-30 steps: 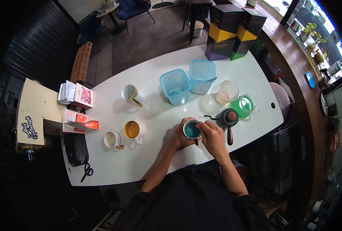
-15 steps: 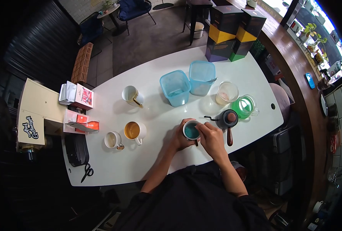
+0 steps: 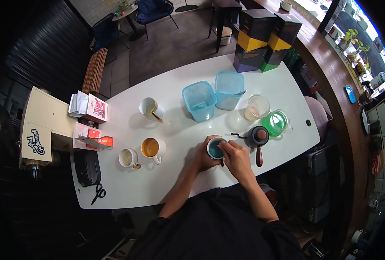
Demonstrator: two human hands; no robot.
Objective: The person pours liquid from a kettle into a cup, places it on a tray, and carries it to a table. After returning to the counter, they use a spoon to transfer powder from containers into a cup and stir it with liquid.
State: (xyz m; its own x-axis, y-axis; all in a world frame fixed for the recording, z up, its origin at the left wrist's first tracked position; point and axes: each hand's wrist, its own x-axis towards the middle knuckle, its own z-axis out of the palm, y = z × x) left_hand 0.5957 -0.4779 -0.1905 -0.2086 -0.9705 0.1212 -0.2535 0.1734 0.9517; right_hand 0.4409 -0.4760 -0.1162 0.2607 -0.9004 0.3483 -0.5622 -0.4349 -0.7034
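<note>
My left hand is wrapped round a cup with blue-green liquid inside, near the front edge of the white table. Over the rim of that cup, my right hand has its fingers pinched together; whatever they hold is too small to make out. Right of the hands stands a dark pot with a brown handle, and a small black spoon-like piece lies beside it. Left of them are a cup with a golden inside and a small white cup.
A white mug and two blue containers stand further back. A clear cup and a green-filled jug are at the right. Dark boxes rise at the back edge. Scissors lie front left.
My right fingers have shifted slightly over the cup's rim. The whole view has moved a little; my left hand still holds the cup.
</note>
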